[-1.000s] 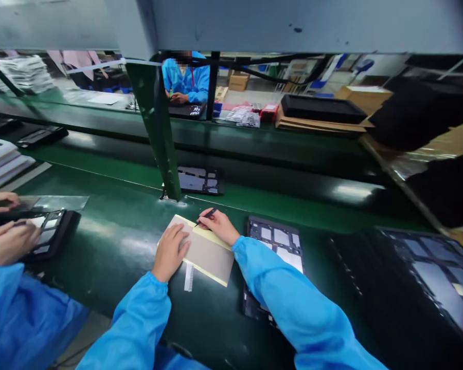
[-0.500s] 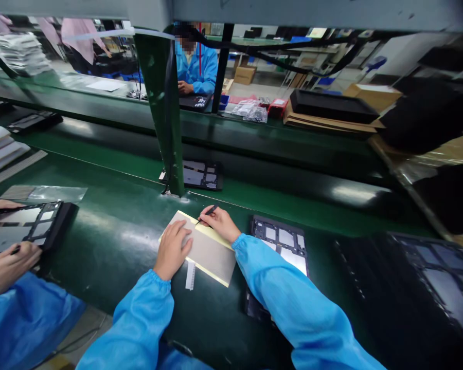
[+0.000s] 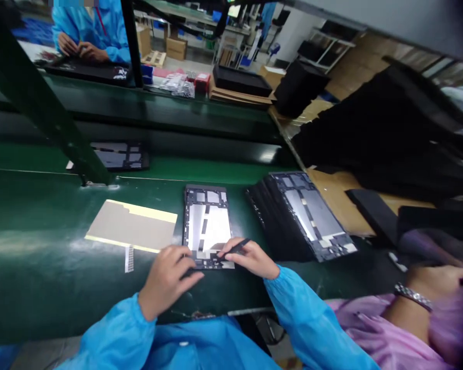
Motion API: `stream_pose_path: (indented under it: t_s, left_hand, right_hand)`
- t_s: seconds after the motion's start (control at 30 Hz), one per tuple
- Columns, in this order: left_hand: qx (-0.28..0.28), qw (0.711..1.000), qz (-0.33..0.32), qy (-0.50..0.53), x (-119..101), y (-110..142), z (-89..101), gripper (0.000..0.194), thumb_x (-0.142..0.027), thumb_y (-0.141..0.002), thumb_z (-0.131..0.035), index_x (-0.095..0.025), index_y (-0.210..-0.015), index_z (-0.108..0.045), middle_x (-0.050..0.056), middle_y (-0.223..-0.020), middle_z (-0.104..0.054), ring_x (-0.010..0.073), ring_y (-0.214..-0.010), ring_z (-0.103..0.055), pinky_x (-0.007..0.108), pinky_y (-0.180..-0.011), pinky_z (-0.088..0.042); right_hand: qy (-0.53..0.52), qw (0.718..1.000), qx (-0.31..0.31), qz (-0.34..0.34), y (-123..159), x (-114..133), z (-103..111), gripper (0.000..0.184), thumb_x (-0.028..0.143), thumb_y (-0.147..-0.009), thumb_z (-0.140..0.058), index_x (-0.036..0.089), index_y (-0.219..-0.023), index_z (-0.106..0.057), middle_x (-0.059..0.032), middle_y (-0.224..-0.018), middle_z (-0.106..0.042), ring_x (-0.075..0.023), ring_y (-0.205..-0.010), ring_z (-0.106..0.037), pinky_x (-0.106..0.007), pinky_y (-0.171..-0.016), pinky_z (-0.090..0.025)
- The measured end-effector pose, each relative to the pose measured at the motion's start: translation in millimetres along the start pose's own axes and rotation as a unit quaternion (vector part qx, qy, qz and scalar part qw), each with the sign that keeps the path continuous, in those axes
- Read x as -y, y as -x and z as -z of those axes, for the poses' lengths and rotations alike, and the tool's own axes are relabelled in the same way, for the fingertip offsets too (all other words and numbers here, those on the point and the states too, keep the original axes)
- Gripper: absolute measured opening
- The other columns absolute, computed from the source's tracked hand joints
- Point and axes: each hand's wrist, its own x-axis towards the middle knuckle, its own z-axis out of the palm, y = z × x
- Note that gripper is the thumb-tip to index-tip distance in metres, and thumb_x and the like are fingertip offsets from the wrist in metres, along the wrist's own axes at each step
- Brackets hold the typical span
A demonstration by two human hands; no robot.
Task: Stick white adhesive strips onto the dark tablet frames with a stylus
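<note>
In my right hand point(image 3: 250, 257) is a pair of black tweezers point(image 3: 239, 246), pinched between thumb and fingers. Their tip is over the lower end of an opened tablet point(image 3: 212, 218), whose metal plates and dark strip of tape face up. My left hand point(image 3: 172, 280) rests by the tablet's lower left corner, fingers apart, fingertips touching or just above its edge. Left of the tablet lies a grey and yellow sheet point(image 3: 139, 226) of adhesive backing. A small white printed strip point(image 3: 129, 258) sticks out from its near edge.
A stack of opened tablets point(image 3: 312, 216) stands to the right. Another tablet point(image 3: 119, 155) lies beyond the green post point(image 3: 73, 139). A co-worker's arm in a pink sleeve point(image 3: 386, 329) is at the lower right. Across the bench, a person in blue point(image 3: 111, 31) handles a dark panel.
The view has swung right. Both my hands have left the adhesive sheet and are now at the opened tablet. The tweezers remain in my right hand.
</note>
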Motion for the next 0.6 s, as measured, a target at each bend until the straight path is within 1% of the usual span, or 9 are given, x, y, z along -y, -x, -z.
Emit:
stream_pose_path:
  t_s: [0.07, 0.1, 0.13, 0.2, 0.3, 0.43, 0.6]
  left_hand:
    - [0.070, 0.997, -0.010, 0.008, -19.4, -1.7, -28.5, 0.016, -0.031, -0.088, -0.073, -0.021, -0.092, -0.061, 0.005, -0.099, -0.067, 0.0212, -0.089, -0.063, 0.033, -0.075, -0.048]
    - [0.089, 0.996, -0.010, 0.000, -23.7, -1.8, -40.1, 0.016, -0.030, -0.088, -0.072, -0.021, -0.092, -0.060, 0.005, -0.098, -0.066, 0.0213, -0.087, -0.061, 0.033, -0.073, -0.047]
    - [0.098, 0.995, -0.008, -0.012, -25.3, -1.6, -49.2, 0.015, -0.028, -0.088, -0.071, -0.020, -0.091, -0.059, 0.005, -0.096, -0.065, 0.0213, -0.085, -0.060, 0.033, -0.071, -0.046]
    - [0.098, 0.995, 0.000, -0.035, -23.1, -1.1, -59.9, 0.011, -0.026, -0.091, -0.068, -0.021, -0.090, -0.058, 0.004, -0.092, -0.063, 0.0210, -0.082, -0.058, 0.033, -0.070, -0.043]
    - [0.082, 0.996, 0.006, -0.038, -17.8, -1.4, -62.6, 0.011, -0.025, -0.094, -0.063, -0.021, -0.087, -0.056, 0.003, -0.089, -0.062, 0.0205, -0.081, -0.057, 0.032, -0.070, -0.041]
    - [0.067, 0.997, 0.006, -0.024, -17.8, -3.1, -60.2, 0.012, -0.025, -0.094, -0.063, -0.021, -0.087, -0.054, 0.003, -0.087, -0.061, 0.0198, -0.079, -0.055, 0.031, -0.070, -0.040]
    - [0.070, 0.997, 0.009, -0.031, -18.0, -3.5, -60.9, 0.013, -0.024, -0.093, -0.064, -0.021, -0.087, -0.054, 0.003, -0.087, -0.061, 0.0198, -0.079, -0.054, 0.031, -0.070, -0.039]
  right_hand:
    - [-0.019, 1.000, -0.014, 0.009, 7.3, -7.9, -2.6, 0.024, 0.043, -0.091, -0.070, 0.019, -0.094, -0.075, -0.0082, -0.092, -0.078, -0.0213, -0.089, -0.074, -0.035, -0.084, -0.059]
    - [-0.025, 0.999, -0.015, 0.014, 8.4, -9.6, -3.5, 0.024, 0.042, -0.091, -0.070, 0.019, -0.094, -0.074, -0.0081, -0.092, -0.078, -0.0212, -0.089, -0.074, -0.035, -0.084, -0.059]
    - [-0.026, 0.999, -0.012, 0.020, 8.6, -10.1, -3.8, 0.024, 0.042, -0.091, -0.070, 0.019, -0.095, -0.074, -0.0080, -0.092, -0.078, -0.0211, -0.089, -0.074, -0.035, -0.084, -0.059]
    - [-0.019, 0.999, 0.002, 0.030, 7.8, -9.4, -2.9, 0.023, 0.041, -0.091, -0.070, 0.019, -0.096, -0.074, -0.0080, -0.092, -0.078, -0.0211, -0.089, -0.074, -0.035, -0.084, -0.059]
    - [-0.003, 0.999, 0.022, 0.042, 6.7, -9.2, -0.2, 0.022, 0.040, -0.092, -0.068, 0.019, -0.098, -0.075, -0.0083, -0.093, -0.079, -0.0212, -0.089, -0.075, -0.034, -0.084, -0.060]
    - [0.015, 0.998, 0.030, 0.058, 6.6, -12.0, 0.8, 0.020, 0.036, -0.094, -0.067, 0.019, -0.100, -0.075, -0.0089, -0.095, -0.079, -0.0212, -0.091, -0.075, -0.034, -0.084, -0.060]
    - [0.034, 0.996, 0.035, 0.068, 6.0, -11.4, 0.0, 0.022, 0.038, -0.095, -0.066, 0.019, -0.099, -0.075, -0.0086, -0.094, -0.079, -0.0206, -0.089, -0.075, -0.033, -0.083, -0.060]
